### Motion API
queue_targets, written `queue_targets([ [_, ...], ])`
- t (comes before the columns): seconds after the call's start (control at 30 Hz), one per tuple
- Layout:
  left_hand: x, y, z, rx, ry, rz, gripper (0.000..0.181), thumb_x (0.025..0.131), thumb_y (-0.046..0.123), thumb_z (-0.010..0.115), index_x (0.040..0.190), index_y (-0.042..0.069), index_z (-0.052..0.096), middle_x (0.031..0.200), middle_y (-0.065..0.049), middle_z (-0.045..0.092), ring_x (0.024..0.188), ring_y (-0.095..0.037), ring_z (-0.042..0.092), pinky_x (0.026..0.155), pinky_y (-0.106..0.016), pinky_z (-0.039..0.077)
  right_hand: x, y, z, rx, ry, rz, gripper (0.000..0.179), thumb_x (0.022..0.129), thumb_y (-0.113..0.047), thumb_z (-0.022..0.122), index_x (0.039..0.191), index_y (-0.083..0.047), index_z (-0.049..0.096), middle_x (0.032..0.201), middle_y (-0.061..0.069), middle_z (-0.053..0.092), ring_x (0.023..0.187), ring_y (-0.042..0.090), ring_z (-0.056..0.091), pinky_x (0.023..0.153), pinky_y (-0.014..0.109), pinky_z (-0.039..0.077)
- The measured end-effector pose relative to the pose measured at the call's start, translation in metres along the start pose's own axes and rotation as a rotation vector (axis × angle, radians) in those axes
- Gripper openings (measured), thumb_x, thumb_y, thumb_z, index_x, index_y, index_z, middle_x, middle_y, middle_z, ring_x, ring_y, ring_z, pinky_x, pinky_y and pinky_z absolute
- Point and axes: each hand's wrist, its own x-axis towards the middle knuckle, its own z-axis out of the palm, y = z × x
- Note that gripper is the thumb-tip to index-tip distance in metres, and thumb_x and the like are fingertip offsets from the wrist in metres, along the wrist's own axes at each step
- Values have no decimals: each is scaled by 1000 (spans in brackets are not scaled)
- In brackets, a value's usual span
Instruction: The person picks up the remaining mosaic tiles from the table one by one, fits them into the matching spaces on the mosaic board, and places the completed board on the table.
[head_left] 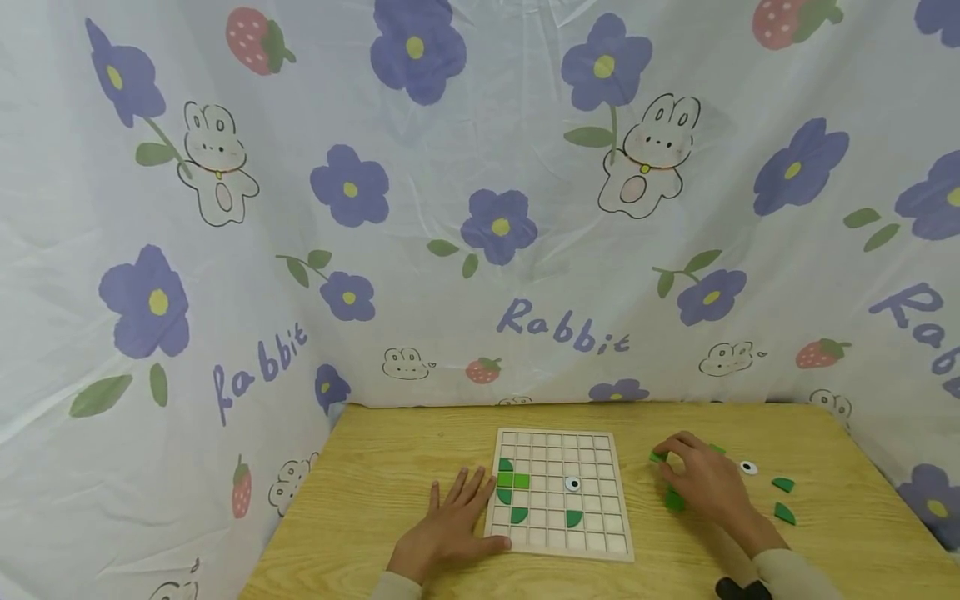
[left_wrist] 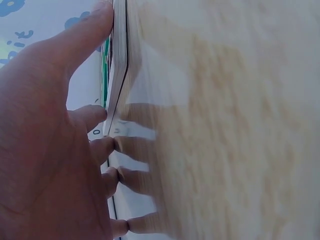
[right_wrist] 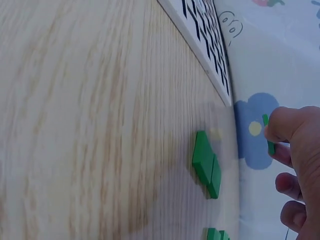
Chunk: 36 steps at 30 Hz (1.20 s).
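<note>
A pale wooden grid board lies on the table, holding two light green square tiles, several dark green quarter-round tiles and a white eye tile. My left hand rests along its left edge with fingers spread, the thumb at the near left corner. Right of the board, my right hand pinches a green tile between thumb and forefinger, lifted above the table. That tile shows edge-on in the right wrist view, so its shape is hard to tell. Beneath the hand lie green square tiles, partly hidden.
Farther right on the table are a second eye tile and two quarter-round green tiles. A black object shows by the right wrist. A printed rabbit-and-flower curtain hangs behind the table.
</note>
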Motion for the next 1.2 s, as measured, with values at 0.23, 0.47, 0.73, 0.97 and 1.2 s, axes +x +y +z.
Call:
queue_targets([
  [0.23,-2,1,-2,-14,1,6,104,94,75,62,172,17,25,181,-10,14,167,-41,8,125,-79,1,4,-10,1,41,18,-30,21,88,-14,87,108,-17,79,114,4,72,50,-5,30,44,21,30],
  [0.47,-3,2,-3,-7,-4,-3,104,94,75,63,172,18,25,181,-10,14,167,-41,8,126,-79,1,9,-20,2,62,-28,-36,19,91,-17,85,109,-19,79,116,2,71,63,-5,48,48,20,36],
  [0.73,-3,2,-3,-21,-6,3,104,94,74,64,172,18,24,181,-10,13,167,-42,7,125,-79,0,15,-38,5,54,-18,-58,19,90,-19,86,107,-21,79,115,-2,72,66,-1,53,50,20,37],
  [0.97,0,1,-5,-19,-27,-2,104,94,75,62,173,20,21,181,-9,12,168,-41,6,126,-79,1,19,-49,9,101,5,-90,20,89,-18,87,107,-21,79,114,-3,72,63,-6,46,50,19,36],
  [1.2,-1,2,-5,-12,-23,-2,104,93,72,66,172,19,23,181,-10,13,167,-42,7,126,-79,1,24,-63,12,140,-4,-94,19,90,-17,86,106,-22,79,114,-4,71,65,-7,44,53,19,39],
])
